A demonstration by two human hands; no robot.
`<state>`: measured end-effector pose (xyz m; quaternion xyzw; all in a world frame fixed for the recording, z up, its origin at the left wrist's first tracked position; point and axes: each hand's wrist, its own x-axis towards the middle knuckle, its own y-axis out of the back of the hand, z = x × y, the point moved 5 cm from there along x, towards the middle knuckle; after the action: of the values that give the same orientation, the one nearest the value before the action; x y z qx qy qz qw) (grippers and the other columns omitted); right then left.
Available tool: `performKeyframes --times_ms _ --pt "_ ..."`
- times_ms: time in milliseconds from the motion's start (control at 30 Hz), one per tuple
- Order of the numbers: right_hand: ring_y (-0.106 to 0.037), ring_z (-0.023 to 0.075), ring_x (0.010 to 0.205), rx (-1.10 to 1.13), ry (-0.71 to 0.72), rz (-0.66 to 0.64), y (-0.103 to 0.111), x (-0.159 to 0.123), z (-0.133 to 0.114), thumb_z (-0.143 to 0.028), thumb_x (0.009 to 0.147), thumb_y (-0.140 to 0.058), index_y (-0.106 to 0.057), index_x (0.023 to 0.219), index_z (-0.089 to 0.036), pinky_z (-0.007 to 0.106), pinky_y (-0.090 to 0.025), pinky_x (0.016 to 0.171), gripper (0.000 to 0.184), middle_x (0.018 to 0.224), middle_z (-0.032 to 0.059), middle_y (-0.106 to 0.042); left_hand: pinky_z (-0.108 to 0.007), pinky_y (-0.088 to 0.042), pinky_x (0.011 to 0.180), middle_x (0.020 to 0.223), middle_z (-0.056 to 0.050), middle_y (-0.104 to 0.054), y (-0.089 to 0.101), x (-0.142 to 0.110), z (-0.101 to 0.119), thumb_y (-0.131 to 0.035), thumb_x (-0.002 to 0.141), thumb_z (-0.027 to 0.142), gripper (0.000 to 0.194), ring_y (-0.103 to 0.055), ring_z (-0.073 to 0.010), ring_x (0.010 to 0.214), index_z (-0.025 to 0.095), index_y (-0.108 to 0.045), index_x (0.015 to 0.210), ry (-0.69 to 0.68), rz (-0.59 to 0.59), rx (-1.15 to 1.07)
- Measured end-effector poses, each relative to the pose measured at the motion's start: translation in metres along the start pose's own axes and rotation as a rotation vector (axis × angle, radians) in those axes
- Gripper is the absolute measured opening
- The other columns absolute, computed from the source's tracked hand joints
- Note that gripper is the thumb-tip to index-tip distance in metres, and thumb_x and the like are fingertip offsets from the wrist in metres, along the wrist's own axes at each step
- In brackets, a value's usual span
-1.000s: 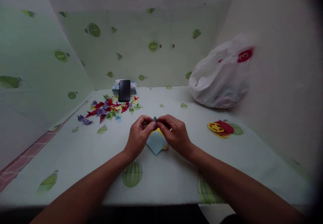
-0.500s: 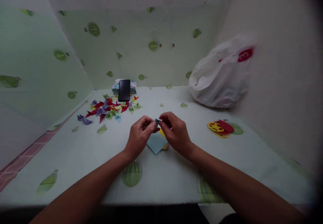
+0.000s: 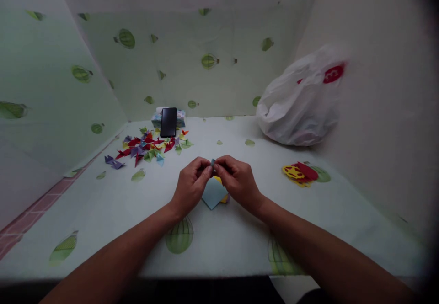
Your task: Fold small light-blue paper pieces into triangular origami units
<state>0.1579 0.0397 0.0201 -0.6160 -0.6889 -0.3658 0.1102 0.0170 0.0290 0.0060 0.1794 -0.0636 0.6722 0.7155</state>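
Observation:
Between my fingertips is a small folded piece of blue paper (image 3: 213,162), mostly covered by the fingers. My left hand (image 3: 192,183) pinches it from the left, and my right hand (image 3: 236,178) pinches it from the right. Both hands are closed, thumbs towards me. Just below them on the table lies a stack of square paper sheets, a light blue sheet (image 3: 214,195) on top with one corner pointing at me. Yellow and purple edges of other sheets show at its right side.
Colourful folded paper cranes (image 3: 147,148) are heaped at the back left. A black phone (image 3: 168,122) leans on a tissue box (image 3: 157,120) behind them. A white plastic bag (image 3: 302,103) stands at the back right. Yellow and red cut-outs (image 3: 300,174) lie right of my hands.
The blue folded paper tilted over between my fingers, then came upright again. My right fingers lifted slightly and came back down; my hands are now close together around it.

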Motion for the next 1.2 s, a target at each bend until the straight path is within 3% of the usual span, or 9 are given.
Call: performKeyframes --times_ms 167,433,833,1200 --pt "-0.056 0.0109 0.053 0.111 -0.158 -0.004 -0.0004 0.0004 0.0059 -0.025 0.088 -0.058 -0.063 0.079 -0.018 0.023 -0.043 0.049 0.013 0.066 0.0004 -0.065 -0.028 -0.051 0.074 0.085 -0.003 -0.065 0.0011 -0.0004 0.0025 -0.057 0.094 0.034 0.016 -0.062 -0.0167 0.079 0.020 -0.064 0.091 -0.056 0.001 0.154" --pt "-0.052 0.0084 0.043 0.341 -0.354 -0.064 -0.0045 0.0020 0.0104 -0.032 0.084 -0.061 -0.058 0.073 -0.018 0.021 -0.042 0.043 0.018 0.057 -0.0033 -0.059 -0.027 -0.049 0.073 0.084 -0.003 -0.066 0.0015 -0.0008 0.0039 -0.059 0.092 0.032 0.014 -0.062 -0.0171 0.078 0.021 -0.066 0.089 -0.068 0.013 0.148" --pt "-0.056 0.0091 0.044 0.480 -0.423 -0.095 -0.0081 0.0008 0.0108 -0.032 0.084 -0.061 -0.057 0.075 -0.018 0.023 -0.044 0.046 0.017 0.056 -0.0034 -0.060 -0.030 -0.053 0.076 0.086 -0.002 -0.063 -0.0005 -0.0008 -0.0022 -0.057 0.094 0.034 0.015 -0.065 -0.0172 0.080 0.020 -0.061 0.089 -0.028 -0.010 0.067" --pt "-0.057 0.0095 0.045 0.494 -0.392 -0.108 -0.0078 0.0010 0.0095 -0.033 0.086 -0.061 -0.056 0.076 -0.018 0.022 -0.045 0.047 0.019 0.055 -0.0038 -0.060 -0.028 -0.054 0.075 0.084 0.000 -0.060 -0.0009 -0.0003 -0.0023 -0.058 0.093 0.032 0.014 -0.064 -0.0150 0.079 0.019 -0.059 0.088 -0.013 -0.013 -0.014"
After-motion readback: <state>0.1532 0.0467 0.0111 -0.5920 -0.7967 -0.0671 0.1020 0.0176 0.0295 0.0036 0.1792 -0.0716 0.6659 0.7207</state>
